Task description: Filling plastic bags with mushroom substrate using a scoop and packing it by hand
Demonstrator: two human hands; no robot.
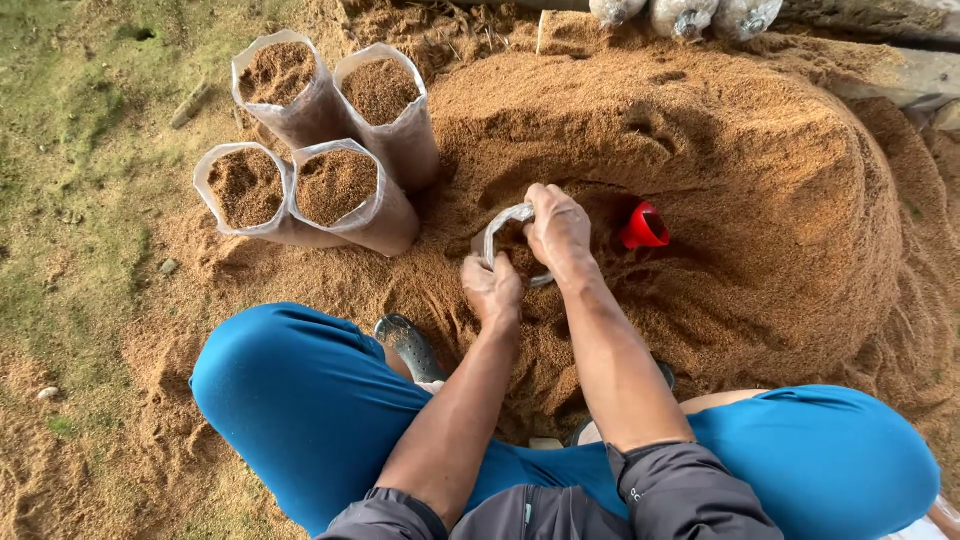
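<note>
Bag (pixel 500 225) gripped by 2 hands (pixel 525 260) in sawdust (pixel 760 200); 4 filled bags (pixel 330 150), 1 red scoop (pixel 645 228).

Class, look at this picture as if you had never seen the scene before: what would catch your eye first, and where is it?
First, the big mound of brown sawdust filling the right and centre, with both hands at its near slope: the left hand and right hand grip the rim of a clear plastic bag. Next, a red scoop half-buried just right of them, and four filled bags standing upper left.
</note>
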